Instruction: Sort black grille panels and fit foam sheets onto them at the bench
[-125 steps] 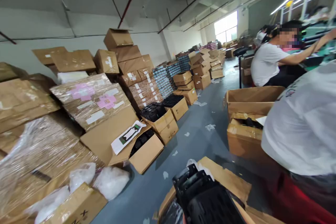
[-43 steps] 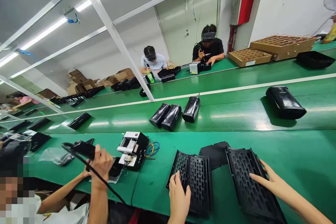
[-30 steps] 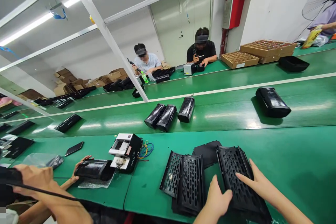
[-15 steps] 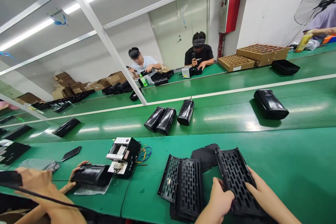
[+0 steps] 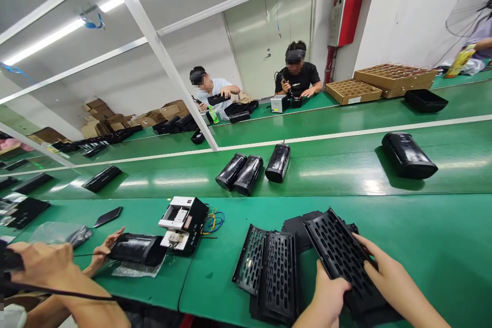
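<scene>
A black perforated grille panel (image 5: 342,261) sat low and right of centre in the frame, tilted with its far end lifted off the green bench (image 5: 430,246). Both hands gripped its near end: the left hand (image 5: 326,297) closed on the left edge with the thumb on top, and the right hand (image 5: 388,279) closed along the right edge, fingers (image 5: 365,246) laid over the slots. It appeared to lie on top of more panels of the same kind, though the hands hid where they met.

Just to its left lay a second stack of grille panels (image 5: 271,271), flat on the bench, and behind both, partly covered, a flat black sheet (image 5: 295,223).

Further left stood a small black-and-white device (image 5: 182,223) with a loop of coloured wires (image 5: 213,220) beside it. At the lower left a co-worker's hands (image 5: 57,266) held a dark cable and touched a black housing (image 5: 136,248) lying on clear plastic wrap; a phone (image 5: 107,217) lay beyond.

On the conveyor belt (image 5: 346,169) across the middle of the frame, three black cylinders (image 5: 251,171) lay together at centre and a larger black casing (image 5: 408,155) at right. Across the belt, in the upper centre, two seated people (image 5: 253,84) worked at the far bench, with cardboard trays (image 5: 380,82) at the upper right.
</scene>
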Available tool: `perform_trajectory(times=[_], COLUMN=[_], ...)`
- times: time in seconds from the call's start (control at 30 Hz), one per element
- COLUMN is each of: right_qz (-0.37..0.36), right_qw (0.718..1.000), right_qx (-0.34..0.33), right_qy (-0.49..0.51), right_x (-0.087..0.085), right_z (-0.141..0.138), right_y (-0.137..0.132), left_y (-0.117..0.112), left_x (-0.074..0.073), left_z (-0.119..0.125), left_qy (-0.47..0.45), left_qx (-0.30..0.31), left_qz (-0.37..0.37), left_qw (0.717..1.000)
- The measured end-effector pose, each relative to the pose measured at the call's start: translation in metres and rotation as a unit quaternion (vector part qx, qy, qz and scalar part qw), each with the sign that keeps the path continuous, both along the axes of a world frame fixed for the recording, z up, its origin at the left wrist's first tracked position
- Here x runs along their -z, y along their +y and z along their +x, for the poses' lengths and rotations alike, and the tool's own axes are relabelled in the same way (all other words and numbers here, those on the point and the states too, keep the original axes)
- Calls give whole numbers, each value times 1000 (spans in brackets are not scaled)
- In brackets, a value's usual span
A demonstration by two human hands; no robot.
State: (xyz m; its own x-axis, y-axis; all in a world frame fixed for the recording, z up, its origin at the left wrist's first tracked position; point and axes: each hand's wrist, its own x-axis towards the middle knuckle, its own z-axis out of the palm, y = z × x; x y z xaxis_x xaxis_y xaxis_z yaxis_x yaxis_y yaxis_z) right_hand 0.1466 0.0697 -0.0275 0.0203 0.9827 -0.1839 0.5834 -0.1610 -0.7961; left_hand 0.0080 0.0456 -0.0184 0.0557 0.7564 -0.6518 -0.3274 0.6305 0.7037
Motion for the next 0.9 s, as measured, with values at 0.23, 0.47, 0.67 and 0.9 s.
perform_trajectory(times=[0.23,0.47,0.67,0.9], right_qz=[19,-1,6,-60], right_qw=[998,985,966,926], right_qx=[-59,-171,-253,-344], right_qy=[15,-25,43,143], right_x=[-33,-44,-21,11], right_z=[-21,-65,-94,-100], right_y=[30,102,157,185], left_y=[6,43,75,73], left_x=[-11,-9,14,4], left_z=[-10,-37,-51,-59], left_qy=[-63,4,22,-103], left_qx=[-85,-158,-213,-175], left_qz=[49,96,103,108], left_qw=[993,983,971,973])
